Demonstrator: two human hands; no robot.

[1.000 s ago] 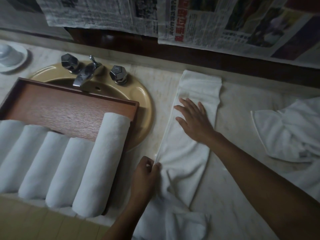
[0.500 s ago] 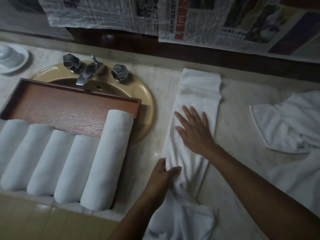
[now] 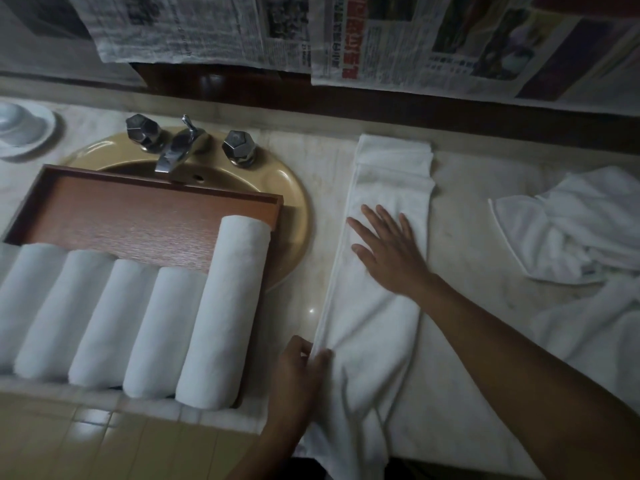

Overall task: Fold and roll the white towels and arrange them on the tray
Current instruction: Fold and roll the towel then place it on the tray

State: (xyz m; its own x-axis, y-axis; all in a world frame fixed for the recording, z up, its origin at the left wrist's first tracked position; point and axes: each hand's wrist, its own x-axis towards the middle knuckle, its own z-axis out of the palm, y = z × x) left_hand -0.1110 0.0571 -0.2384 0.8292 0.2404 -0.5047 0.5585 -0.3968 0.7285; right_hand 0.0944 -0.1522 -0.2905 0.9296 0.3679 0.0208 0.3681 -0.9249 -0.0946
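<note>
A long white towel [image 3: 388,188], folded into a narrow strip, lies lengthwise on the marble counter, its near end hanging over the front edge. My right hand [image 3: 388,251] presses flat on its middle with fingers spread. My left hand [image 3: 301,368] pinches the towel's left edge near the counter front. A brown wooden tray [image 3: 138,213] sits over the sink and holds several rolled white towels [image 3: 221,313] side by side.
A heap of unfolded white towels [image 3: 575,230] lies on the counter at the right. A yellow sink [image 3: 294,209] with a chrome faucet [image 3: 180,147] is behind the tray. A white dish [image 3: 24,129] sits far left. Newspapers [image 3: 415,39] hang on the wall.
My left hand has shifted its pinch along the towel's left edge, pulling that edge straighter. My right hand stays flat on the towel's middle.
</note>
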